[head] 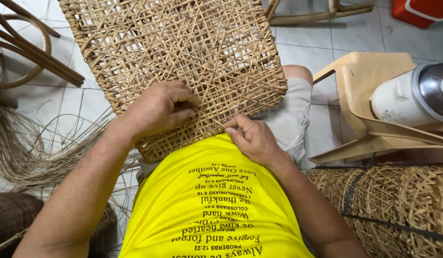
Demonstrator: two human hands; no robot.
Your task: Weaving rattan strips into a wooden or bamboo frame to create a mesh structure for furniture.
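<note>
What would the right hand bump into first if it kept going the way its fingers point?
Probably nothing new: the right hand points up and left with its fingertips already at the near edge of the woven cane panel, pinching a thin strand there. Depth is hard to judge.

Bright even daylight, soft shadows, sharp focus, slight wide-angle bending at edges

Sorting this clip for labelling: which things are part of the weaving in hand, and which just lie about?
In hand: woven cane panel, left hand, right hand, loose cane strands.
Lying about: plastic chair, white cooker, cane roll, dark basket.
</note>
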